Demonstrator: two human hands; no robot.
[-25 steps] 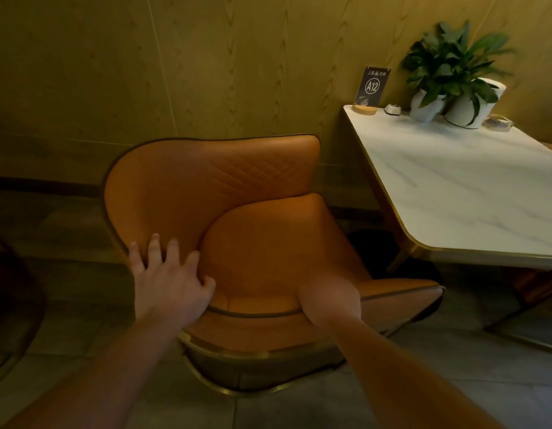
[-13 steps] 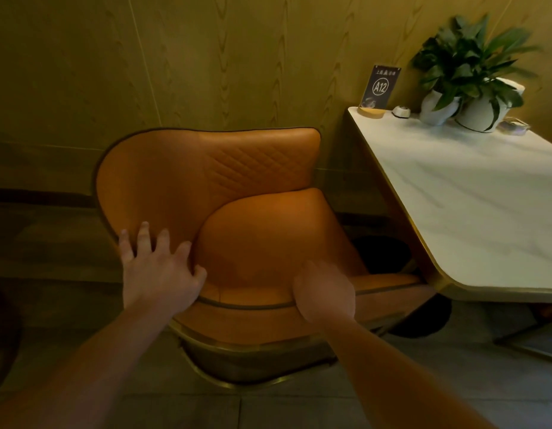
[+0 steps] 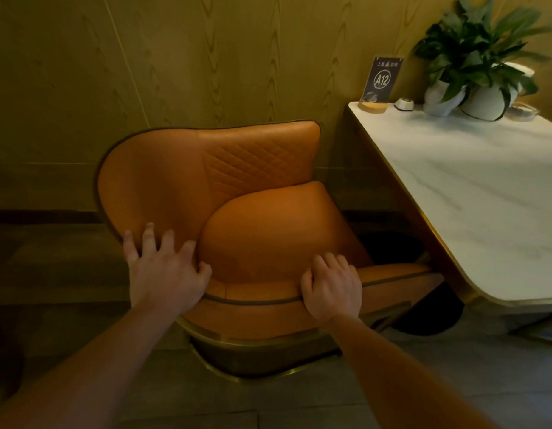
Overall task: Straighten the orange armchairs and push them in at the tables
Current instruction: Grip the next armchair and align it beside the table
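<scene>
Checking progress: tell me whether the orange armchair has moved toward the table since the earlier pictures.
No, not visibly. The backrest corner of the orange armchair keeps about the same gap to the table at its wall end; only the camera shifted.

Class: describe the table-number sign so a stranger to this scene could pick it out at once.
Start at the white marble table on the right and follow it to its far corner against the wall. There, left of the white button and the potted plants, stands the sign: the only dark upright card, marked A12.
</scene>
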